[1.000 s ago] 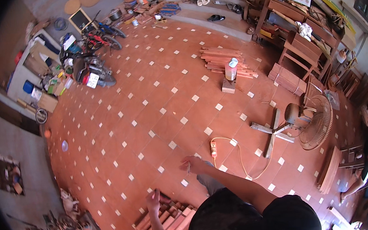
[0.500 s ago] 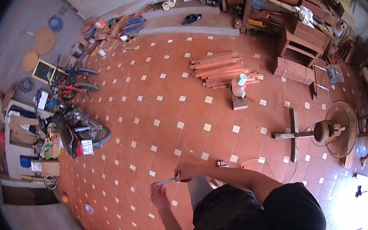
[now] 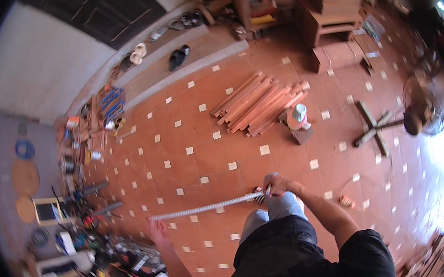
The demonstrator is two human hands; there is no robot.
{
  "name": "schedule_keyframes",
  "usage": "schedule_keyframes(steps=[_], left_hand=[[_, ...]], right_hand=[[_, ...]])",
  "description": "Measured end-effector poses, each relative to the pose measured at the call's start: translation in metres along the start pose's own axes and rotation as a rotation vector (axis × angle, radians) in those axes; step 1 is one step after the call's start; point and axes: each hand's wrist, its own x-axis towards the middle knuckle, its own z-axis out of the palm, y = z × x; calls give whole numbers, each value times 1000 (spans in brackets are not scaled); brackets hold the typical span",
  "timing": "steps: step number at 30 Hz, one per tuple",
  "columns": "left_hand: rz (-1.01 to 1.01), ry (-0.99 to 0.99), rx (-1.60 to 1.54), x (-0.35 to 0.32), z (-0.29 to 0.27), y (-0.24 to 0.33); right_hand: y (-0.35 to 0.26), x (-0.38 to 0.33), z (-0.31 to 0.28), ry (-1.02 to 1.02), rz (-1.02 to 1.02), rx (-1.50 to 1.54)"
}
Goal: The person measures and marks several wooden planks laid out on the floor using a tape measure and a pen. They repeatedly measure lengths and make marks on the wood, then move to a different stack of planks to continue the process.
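Note:
A pale tape measure (image 3: 207,208) is stretched out between my two hands, running almost level in front of my body. My right hand (image 3: 276,185) is closed on its case end, above my thigh and mostly covering the case. Farther left, my left hand (image 3: 159,232) pinches the free end of the blade; its fingers are slightly blurred. Beyond the tape, a pile of reddish wooden strips (image 3: 261,102) lies on the tiled floor (image 3: 192,163).
A bottle with a pale cap (image 3: 299,113) stands on a block by the strips. At right is a pedestal fan (image 3: 419,112) on a crossed wooden base (image 3: 373,129). Bikes and clutter (image 3: 92,214) line the left. A step with shoes (image 3: 178,56) runs along the back; people stand at far right.
My hands have moved apart, and a long length of tape blade now shows between them. The whole view has turned toward the right, bringing the strips' pile nearer.

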Motion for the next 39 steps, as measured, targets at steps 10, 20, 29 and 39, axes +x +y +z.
schedule_keyframes(steps=[10, 20, 29, 39], left_hand=[[-72, -691, 1109, 367, 372, -65], [603, -1457, 1642, 503, 669, -465], [930, -1557, 1164, 533, 799, -677], [780, -1687, 1094, 572, 829, -722]], right_hand=[[39, 207, -29, 733, 297, 707], [125, 471, -89, 1098, 469, 1220], [293, 633, -92, 1440, 217, 1250], [356, 637, -103, 1653, 136, 1029]])
